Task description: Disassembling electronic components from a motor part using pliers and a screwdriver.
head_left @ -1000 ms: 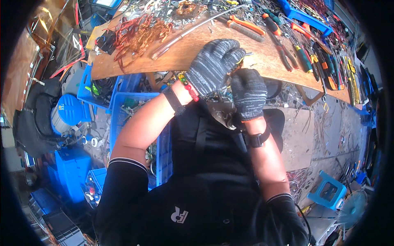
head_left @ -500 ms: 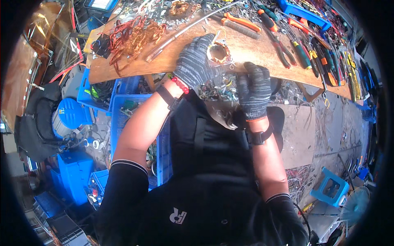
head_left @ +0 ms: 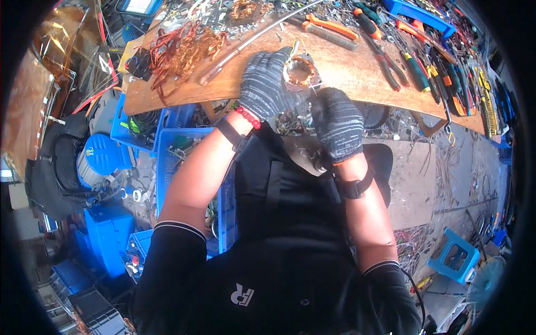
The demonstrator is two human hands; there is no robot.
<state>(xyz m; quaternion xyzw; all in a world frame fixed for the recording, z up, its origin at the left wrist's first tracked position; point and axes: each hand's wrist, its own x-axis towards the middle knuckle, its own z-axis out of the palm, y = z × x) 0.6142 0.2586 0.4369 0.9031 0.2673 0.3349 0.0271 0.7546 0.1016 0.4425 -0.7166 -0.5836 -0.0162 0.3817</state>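
A small motor stator (head_left: 300,72), a squarish metal frame round a ring of copper winding, stands at the front edge of the wooden bench (head_left: 223,84). My left hand (head_left: 264,78), in a grey and black knit glove, grips its left side. Just below its lower right corner is my right hand (head_left: 338,118), gloved alike, its fingers curled closed. Whatever those fingers pinch is hidden. A loose loop of wire sticks up from the stator's top.
Pulled copper wire (head_left: 190,50) lies heaped on the left of the bench. Orange-handled pliers (head_left: 332,29), red cutters (head_left: 388,67) and several screwdrivers (head_left: 416,72) lie to the right. A long metal rod (head_left: 245,44) slants behind my left hand. Blue crates (head_left: 223,206) stand below left.
My right hand has moved left, in closer beneath the stator, its fingers now more curled. The stator has tilted slightly in my left hand, showing more of its metal frame.
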